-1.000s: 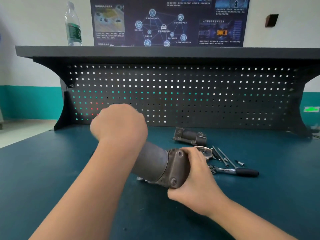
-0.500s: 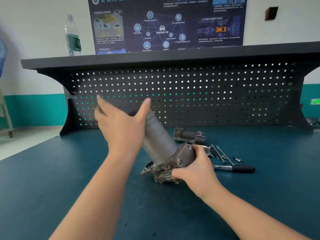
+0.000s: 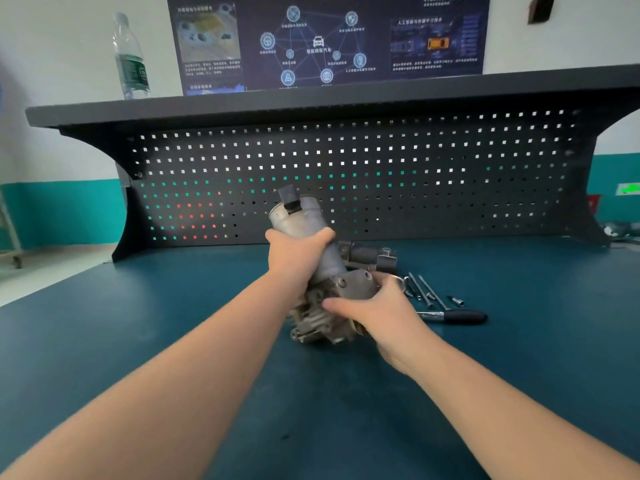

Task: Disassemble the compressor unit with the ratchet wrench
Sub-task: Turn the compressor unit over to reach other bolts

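The left hand [image 3: 298,252] grips the compressor [image 3: 313,271] cylinder, the right hand [image 3: 372,308] its flange, tilted on the bench [image 3: 138,341]. Long bolts [image 3: 424,289] and the ratchet wrench [image 3: 453,317] lie beside; separation probably remains.

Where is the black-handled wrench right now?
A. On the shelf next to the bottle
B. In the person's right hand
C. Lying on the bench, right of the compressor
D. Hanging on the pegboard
C: the wrench lies flat on the bench, untouched, while the left hand and the right hand both hold the compressor.
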Available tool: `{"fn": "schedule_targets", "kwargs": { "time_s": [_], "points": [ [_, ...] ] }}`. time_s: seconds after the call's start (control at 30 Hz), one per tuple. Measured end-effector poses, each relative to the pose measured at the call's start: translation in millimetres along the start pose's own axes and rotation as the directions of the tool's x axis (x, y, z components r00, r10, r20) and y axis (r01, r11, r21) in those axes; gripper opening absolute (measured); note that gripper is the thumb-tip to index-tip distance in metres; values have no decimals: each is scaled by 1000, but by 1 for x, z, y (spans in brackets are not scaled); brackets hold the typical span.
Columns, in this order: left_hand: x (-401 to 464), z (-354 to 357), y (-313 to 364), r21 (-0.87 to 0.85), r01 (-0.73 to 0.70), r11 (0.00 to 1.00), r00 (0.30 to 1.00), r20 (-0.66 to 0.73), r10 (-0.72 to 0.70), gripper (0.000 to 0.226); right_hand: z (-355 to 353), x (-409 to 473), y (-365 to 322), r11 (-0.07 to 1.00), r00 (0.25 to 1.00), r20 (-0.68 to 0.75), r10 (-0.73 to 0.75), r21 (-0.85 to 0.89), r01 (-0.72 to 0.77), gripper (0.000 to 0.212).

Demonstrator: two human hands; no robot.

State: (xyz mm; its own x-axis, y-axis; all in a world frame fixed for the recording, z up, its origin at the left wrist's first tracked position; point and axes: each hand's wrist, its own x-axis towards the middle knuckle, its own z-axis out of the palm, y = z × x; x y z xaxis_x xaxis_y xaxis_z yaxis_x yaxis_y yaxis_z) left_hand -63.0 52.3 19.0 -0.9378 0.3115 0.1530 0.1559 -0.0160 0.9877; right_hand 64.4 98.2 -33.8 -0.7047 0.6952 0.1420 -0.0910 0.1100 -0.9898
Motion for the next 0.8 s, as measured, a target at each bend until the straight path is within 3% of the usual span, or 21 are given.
{"fn": "schedule_targets", "kwargs": {
  "time_s": [0.13,0.27,0.33,0.53,0.67,0.8],
  "points": [
    [14,2,9,296,22,955,989,132,-64,79,8,-9,-2,965,970,159,182,160,-207,52],
    [16,-3,-3,652,-44,757,971,207,-122,57,13,-17,2,842,869,337,362,283,-460,29],
    [20,-7,-9,747,-51,663,963,213,-166,54,16,-20,4,792,833,390,393,317,-522,30],
    [28,-8,-11,849,-171,500,897,344,-278,56,21,-25,3,713,738,507,445,298,-635,47],
    [29,-1,-18,882,-337,329,840,440,-317,70,24,-27,8,684,653,581,485,213,-698,61],
    [32,6,-18,862,-454,226,799,506,-324,70,27,-25,13,604,637,598,485,298,-739,48]
  ]
}}
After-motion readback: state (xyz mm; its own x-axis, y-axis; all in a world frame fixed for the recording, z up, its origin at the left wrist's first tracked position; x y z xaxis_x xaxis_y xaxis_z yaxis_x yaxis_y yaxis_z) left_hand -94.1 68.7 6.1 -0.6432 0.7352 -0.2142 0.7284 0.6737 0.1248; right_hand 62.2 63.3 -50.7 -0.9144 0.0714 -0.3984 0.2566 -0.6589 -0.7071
